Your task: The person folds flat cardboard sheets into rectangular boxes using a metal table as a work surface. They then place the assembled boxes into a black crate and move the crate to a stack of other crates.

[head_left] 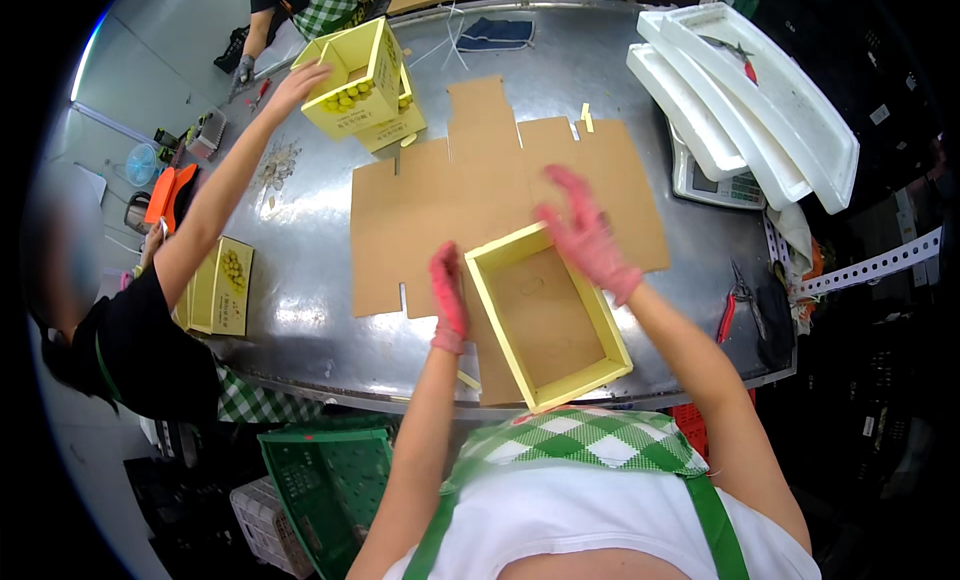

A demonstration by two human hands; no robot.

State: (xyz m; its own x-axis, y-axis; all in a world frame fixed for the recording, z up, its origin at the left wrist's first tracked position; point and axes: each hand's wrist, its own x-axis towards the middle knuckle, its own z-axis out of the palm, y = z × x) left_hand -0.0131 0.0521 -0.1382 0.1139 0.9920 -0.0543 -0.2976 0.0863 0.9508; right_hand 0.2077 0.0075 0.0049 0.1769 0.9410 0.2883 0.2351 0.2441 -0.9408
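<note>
An open-topped cardboard box [598,316] with yellow walls and a brown inside stands slightly turned at the table's near edge. My left hand [449,298], in a pink glove, is beside its left wall, fingers stretched upward and holding nothing. Over the box's far right corner is my right hand [588,238], also pink-gloved, with spread fingers a little smeared by motion; whether it touches the wall I cannot tell. Beneath and beyond the box lies a flat brown cardboard blank [430,215] with slots and flaps.
At left a co-worker reaches to stacked yellow grape boxes [350,105]; another yellow box [232,285] stands near them. White foam trays [760,100] rest on a scale [715,188] at right. Red-handled pruning shears [730,315] lie at the right edge. A green crate [325,460] is below the table.
</note>
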